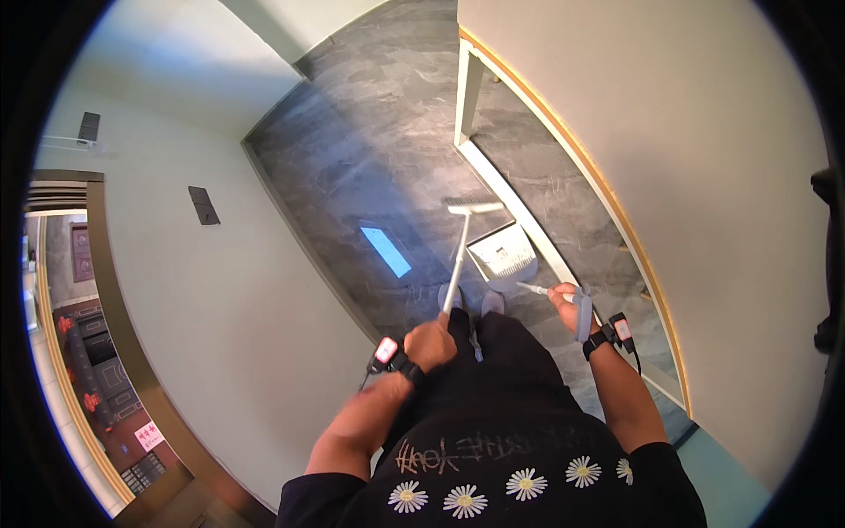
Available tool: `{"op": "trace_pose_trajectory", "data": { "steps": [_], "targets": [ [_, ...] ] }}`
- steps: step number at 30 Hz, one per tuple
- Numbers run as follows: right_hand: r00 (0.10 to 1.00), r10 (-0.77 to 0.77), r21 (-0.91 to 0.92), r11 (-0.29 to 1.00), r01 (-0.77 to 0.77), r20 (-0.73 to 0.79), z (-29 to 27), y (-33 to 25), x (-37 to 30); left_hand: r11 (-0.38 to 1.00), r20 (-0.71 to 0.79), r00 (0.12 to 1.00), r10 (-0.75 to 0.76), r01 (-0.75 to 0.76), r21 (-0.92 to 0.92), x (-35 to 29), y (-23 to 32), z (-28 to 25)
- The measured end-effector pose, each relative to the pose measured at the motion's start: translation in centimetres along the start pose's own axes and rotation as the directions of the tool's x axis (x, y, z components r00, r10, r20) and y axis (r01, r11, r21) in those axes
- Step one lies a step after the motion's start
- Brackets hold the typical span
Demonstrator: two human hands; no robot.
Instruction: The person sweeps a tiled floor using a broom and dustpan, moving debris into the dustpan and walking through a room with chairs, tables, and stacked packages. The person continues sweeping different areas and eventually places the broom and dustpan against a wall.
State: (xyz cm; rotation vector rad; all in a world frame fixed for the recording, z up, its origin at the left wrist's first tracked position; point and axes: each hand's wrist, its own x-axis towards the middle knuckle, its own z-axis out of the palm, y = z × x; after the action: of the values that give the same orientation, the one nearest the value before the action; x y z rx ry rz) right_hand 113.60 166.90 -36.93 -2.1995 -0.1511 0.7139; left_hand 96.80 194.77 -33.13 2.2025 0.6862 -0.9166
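My left hand (431, 345) is wrapped round the white handle of a broom (459, 260). The broom's head (475, 209) rests on the grey floor just beyond the dustpan, its dark bristles facing away from me. In my right hand (566, 299) is the handle of a white and grey dustpan (504, 253), the fingers closed round it. The pan lies on the floor in front of my feet, beside the white bottom rail of a frame. Small specks show inside the pan, too small to name. A grey end piece (584, 315) of the handle sticks out by my right wrist.
A low frame with a white rail (519, 209) and wood-coloured edge runs along the right wall. On the left stands a pale wall (238, 290) with dark switch plates (204, 205). A bright patch of light (385, 252) falls on the floor. My shoes (493, 303) are near the dustpan.
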Motion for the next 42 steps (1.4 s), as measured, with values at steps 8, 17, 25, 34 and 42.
{"op": "trace_pose_trajectory", "data": {
  "steps": [8,17,25,34,42],
  "targets": [
    [0.993,0.115,0.095,0.989,-0.113,-0.014,-0.3,4.3,-3.5,0.987,0.1,0.993,0.062,-0.047,-0.152,-8.8,-2.6,2.7],
    [0.998,0.059,0.016,0.998,-0.059,-0.026,-5.5,9.6,-10.0,0.943,-0.062,0.995,0.072,-0.088,-0.32,-11.2,0.7,4.8],
    [0.998,0.031,0.034,0.999,-0.029,-0.047,-7.9,13.6,-15.1,0.991,-0.16,0.987,0.013,-0.034,-0.13,-4.7,7.9,7.8],
    [0.995,0.03,0.068,0.997,-0.024,-0.091,-9.2,15.6,-18.2,0.928,-0.023,0.974,0.227,-0.223,-0.298,-13.9,5.4,15.0],
    [0.998,0.053,0.077,0.996,-0.05,-0.028,-9.6,17.7,-23.0,0.922,-0.011,0.997,0.075,-0.073,-0.38,-19.3,2.7,16.9]
  ]
}}
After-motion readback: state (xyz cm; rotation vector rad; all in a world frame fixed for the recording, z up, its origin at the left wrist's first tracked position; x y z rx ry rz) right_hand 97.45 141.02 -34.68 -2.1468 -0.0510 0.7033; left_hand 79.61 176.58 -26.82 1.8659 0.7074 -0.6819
